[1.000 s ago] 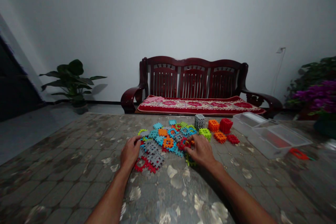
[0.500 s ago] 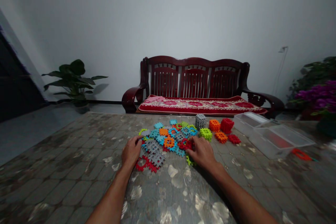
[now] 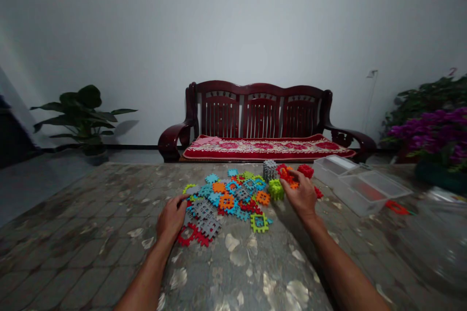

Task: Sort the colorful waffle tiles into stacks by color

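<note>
A loose pile of interlocking plastic waffle blocks point(image 3: 226, 199) in blue, orange, grey, red and green lies on the table. My left hand point(image 3: 170, 217) rests at the pile's near left edge, its fingers against grey and red pieces. My right hand point(image 3: 299, 195) reaches past the far right of the pile, fingertips at a cluster of red and orange blocks point(image 3: 286, 176). A grey stacked block point(image 3: 270, 170) and a lime block point(image 3: 276, 189) stand just left of those fingers. A red cube point(image 3: 305, 170) sits beyond them.
The table's mottled glossy cover point(image 3: 91, 214) spreads on both sides. A clear plastic box point(image 3: 368, 192) stands at the right, with a red piece point(image 3: 397, 207) beside it. Behind the table stand a dark wooden bench point(image 3: 262, 116) and potted plants point(image 3: 82, 116).
My right hand has moved away from the pile's middle, forward and right, to the red and orange blocks. The orange cube no longer stands there. The view has shifted slightly left.
</note>
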Available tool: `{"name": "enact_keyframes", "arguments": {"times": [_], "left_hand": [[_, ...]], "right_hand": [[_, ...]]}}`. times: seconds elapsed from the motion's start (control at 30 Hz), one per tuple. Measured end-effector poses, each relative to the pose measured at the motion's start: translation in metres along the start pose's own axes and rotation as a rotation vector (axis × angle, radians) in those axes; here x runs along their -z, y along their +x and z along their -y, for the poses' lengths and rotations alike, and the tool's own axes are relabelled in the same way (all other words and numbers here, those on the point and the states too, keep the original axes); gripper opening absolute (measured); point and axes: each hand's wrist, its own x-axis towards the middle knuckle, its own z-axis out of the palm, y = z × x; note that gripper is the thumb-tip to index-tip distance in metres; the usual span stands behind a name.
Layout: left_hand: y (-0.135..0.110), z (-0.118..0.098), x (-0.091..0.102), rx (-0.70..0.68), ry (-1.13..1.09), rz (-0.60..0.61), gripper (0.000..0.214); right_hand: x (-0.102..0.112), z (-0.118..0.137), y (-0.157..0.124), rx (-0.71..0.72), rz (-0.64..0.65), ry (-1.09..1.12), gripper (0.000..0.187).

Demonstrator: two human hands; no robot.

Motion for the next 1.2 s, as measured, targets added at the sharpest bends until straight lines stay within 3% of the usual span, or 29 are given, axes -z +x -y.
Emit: {"name": "enact_keyframes", "arguments": {"times": [0.1,0.2,0.4,0.93,1.2], "left_hand": [[0.003,0.005,-0.003,-0.008,0.005,0.004,0.036],[0.005,0.009,-0.004,-0.016,-0.006,0.014,0.038],[0.006,0.009,-0.004,-0.019,-0.001,-0.006,0.035],[0.007,0.010,-0.003,0.004,0.019,0.045,0.041],[0.005,0.005,-0.002,0.012,-0.015,0.032,0.039]], "right_hand": [[0.015,-0.031,0.015,-0.189,-0.055,-0.111,0.049],[0.029,-0.063,0.019,-0.356,-0.024,-0.244,0.053],[0.044,-0.102,0.016,-0.466,0.116,-0.461,0.058],[0.034,-0.101,0.011,-0.446,0.272,-0.589,0.062],[0.032,-0.103,0.011,-0.368,0.302,-0.639,0.052]]}}
